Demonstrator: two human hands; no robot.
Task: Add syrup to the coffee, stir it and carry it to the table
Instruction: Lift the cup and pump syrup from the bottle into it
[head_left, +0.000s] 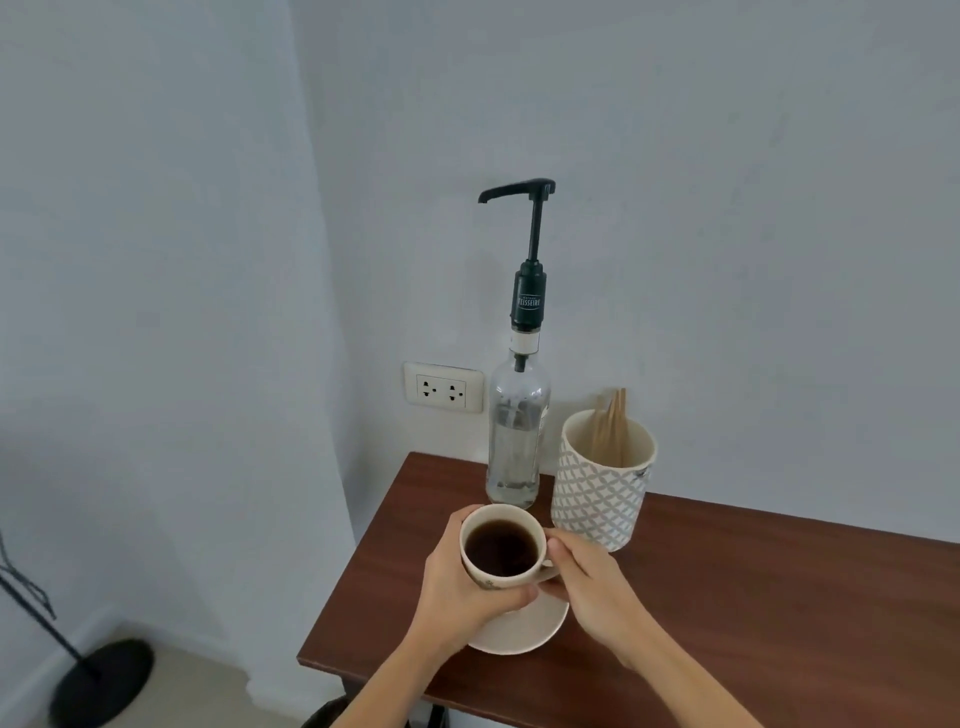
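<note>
Currently both hands are on the cup (501, 545), which sits close to the desk's (753, 613) left edge, a bit forward of its back-left corner. Left hand (457, 587) wraps the cup's left side, fingers (511, 597) curled round the front wall and thumb at the far rim. Right hand (587, 577) is closed in a pinch at the handle on the cup's right side; the handle itself is mostly hidden by the fingers. Cup is upright, filled with dark coffee to well below the rim.

Saucer (524, 631) lies under and in front of the cup, partly covered by both hands. Can't tell whether the cup is resting on the saucer or lifted just off it.

Syrup bottle (517, 441) stands right behind the cup, at the desk's back-left corner against the wall. Clear glass, clear liquid inside, level hard to read. Black pump (530, 249) on top, plunger fully up, spout pointing left, high above the cup.

Patterned holder (602, 483) is just beside the bottle on its right, near the back edge, with wooden stirrers (613, 426) standing inside. It is behind and to the right of the cup, close to the right hand but not touching it.

Wall socket (444, 387) is left of the bottle, above desk level. Black floor stand (98, 675) at lower left, well apart from the desk.
</note>
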